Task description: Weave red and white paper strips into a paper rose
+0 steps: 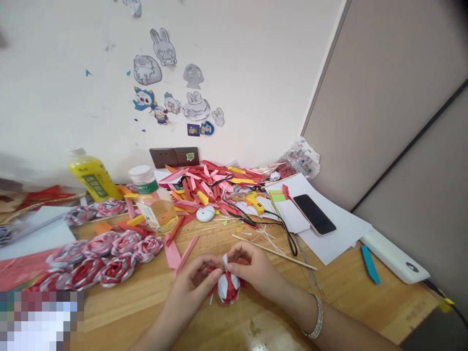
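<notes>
Between my two hands, low over the front of the table, is a red and white folded paper flower (229,288). My left hand (200,279) is closed on its left side, thumb and fingertips at the upper edge. With thumb and fingers pinched, my right hand (248,265) grips a white paper strip (225,261) at the flower's top. The fingers hide part of the flower's far side. To the left lie several finished paper roses (119,269) in red, pink and white.
Folded paper strips (204,185) are heaped at the wall, with a yellow glue gun (255,202) and its cord beside them. Also there are a bottle (153,204), an earbud case (205,213), a wooden stick (274,251), a phone (314,213) and a white power strip (395,258).
</notes>
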